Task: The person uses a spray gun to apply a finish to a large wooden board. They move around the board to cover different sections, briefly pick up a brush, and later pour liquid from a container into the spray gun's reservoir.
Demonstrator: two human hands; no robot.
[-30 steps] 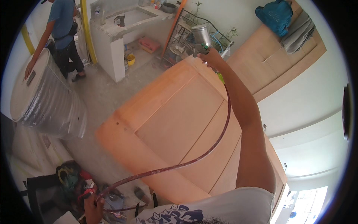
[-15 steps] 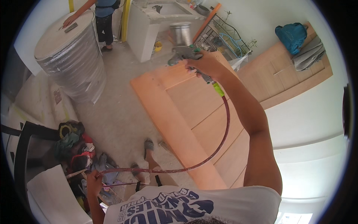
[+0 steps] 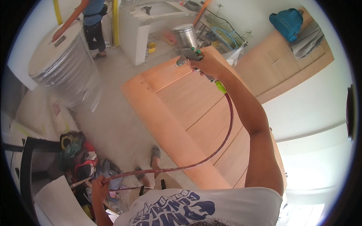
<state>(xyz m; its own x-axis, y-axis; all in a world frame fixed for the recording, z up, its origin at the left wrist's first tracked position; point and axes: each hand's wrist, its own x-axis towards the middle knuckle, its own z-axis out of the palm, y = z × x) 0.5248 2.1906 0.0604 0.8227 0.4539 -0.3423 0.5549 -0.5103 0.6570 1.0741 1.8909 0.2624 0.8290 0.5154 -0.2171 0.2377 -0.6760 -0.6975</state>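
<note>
My right hand (image 3: 205, 64) is wrapped round a metal spray gun (image 3: 189, 55) with green knobs, held above the far end of a wooden door panel (image 3: 177, 109). From a bright yellow-green wrap (image 3: 220, 87) at the gun's base, a dark red hose (image 3: 228, 124) curves back toward me. My left hand (image 3: 98, 188) grips that hose low on the left, beside my body. The door panel lies slanted in front of me, with an orange-tinted frame and paler boards inside. Part of it is hidden under my right arm.
A large plastic-wrapped roll (image 3: 68, 71) stands at the far left, with another person's hand (image 3: 58, 35) on its top. A metal bucket (image 3: 185, 36) stands beyond the door. A second door (image 3: 271, 71) carries a teal bag (image 3: 288, 23). Clothes and bags (image 3: 85, 158) are heaped at lower left.
My view has shifted slightly, so the room's things sit further left. The spray gun has turned a little and shows more sharply. Both hands keep their hold.
</note>
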